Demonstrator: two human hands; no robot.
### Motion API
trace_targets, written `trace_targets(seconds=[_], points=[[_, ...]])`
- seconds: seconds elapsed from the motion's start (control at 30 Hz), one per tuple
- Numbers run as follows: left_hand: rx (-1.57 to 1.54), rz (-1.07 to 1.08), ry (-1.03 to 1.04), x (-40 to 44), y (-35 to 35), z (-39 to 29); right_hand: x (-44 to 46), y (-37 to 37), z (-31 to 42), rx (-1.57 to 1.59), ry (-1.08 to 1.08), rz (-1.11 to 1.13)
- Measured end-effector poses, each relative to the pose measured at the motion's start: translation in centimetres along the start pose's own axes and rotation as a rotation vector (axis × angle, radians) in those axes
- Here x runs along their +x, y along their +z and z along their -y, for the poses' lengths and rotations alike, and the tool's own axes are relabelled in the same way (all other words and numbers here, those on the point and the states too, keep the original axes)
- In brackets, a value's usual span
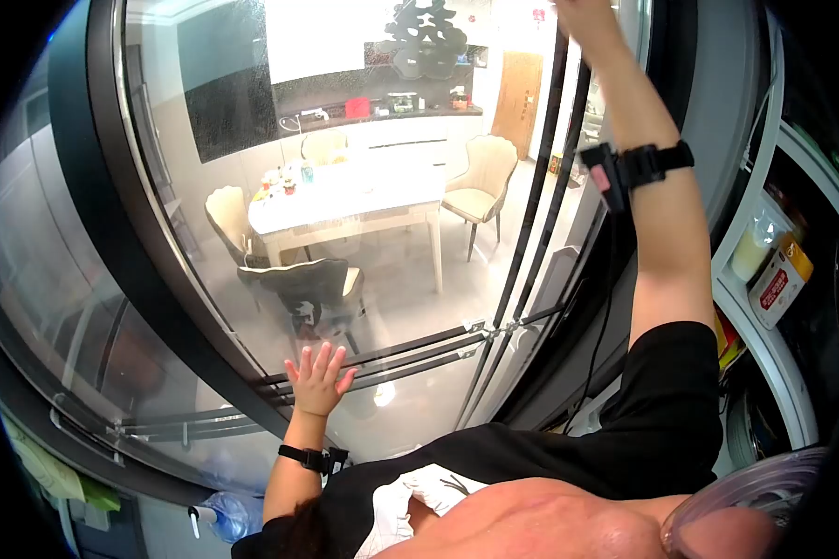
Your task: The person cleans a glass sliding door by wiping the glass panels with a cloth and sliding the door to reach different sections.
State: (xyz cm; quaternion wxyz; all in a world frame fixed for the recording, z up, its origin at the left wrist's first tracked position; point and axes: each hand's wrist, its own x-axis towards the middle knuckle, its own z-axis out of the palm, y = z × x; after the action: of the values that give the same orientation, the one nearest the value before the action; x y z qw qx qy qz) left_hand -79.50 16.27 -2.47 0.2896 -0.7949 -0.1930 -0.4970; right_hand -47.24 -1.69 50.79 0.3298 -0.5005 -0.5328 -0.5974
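Observation:
My left hand (318, 380) is spread flat near the lower part of a glass door (391, 307), with its fingers apart and nothing held. Raised high at the top edge of the view is my right hand (583, 17), only partly in frame and washed out by the light; its fingers are cut off, so what they hold or touch is hidden. Dark metal strips cross the glass beside my left hand. Each wrist wears a black strap with a small device.
Through the glass show a white table (345, 219), several chairs and a counter with a red item (356, 108). A white shelf (774, 363) with packages stands at the right. A water bottle (233, 515) is at the lower left.

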Motion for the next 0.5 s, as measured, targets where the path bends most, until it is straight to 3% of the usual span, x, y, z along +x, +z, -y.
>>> trace_targets(seconds=[0.03, 0.1, 0.23, 0.3, 0.37, 0.4, 0.47, 0.5], points=[[-0.002, 0.002, 0.001, 0.0, 0.0, 0.0, 0.5, -1.7, -0.8, 0.246, 0.234, 0.041], [-0.003, 0.004, -0.001, 0.0, 0.0, 0.0, -0.5, -3.0, -2.2, 0.143, 0.327, -0.166], [0.006, 0.004, 0.002, -0.1, 0.1, 0.0, -1.5, -2.0, -4.8, -0.016, 0.378, -0.188], [0.011, 0.004, 0.004, -0.1, 0.1, -0.1, -2.6, -0.5, -1.8, -0.127, 0.394, -0.166], [0.018, -0.001, 0.002, -0.1, 0.3, -0.1, -4.4, 0.4, 2.3, 0.333, 0.574, 0.070], [0.020, 0.000, 0.003, -0.2, 0.3, -0.1, -5.7, -0.4, 7.6, 0.075, 0.413, 0.203], [0.018, 0.006, -0.001, -0.3, 0.3, -0.1, -10.7, 1.3, 11.1, 0.350, 0.019, 0.166], [0.018, 0.008, -0.006, -0.3, 0.4, -0.1, -13.6, 3.2, 12.5, 0.243, -0.159, 0.133]])
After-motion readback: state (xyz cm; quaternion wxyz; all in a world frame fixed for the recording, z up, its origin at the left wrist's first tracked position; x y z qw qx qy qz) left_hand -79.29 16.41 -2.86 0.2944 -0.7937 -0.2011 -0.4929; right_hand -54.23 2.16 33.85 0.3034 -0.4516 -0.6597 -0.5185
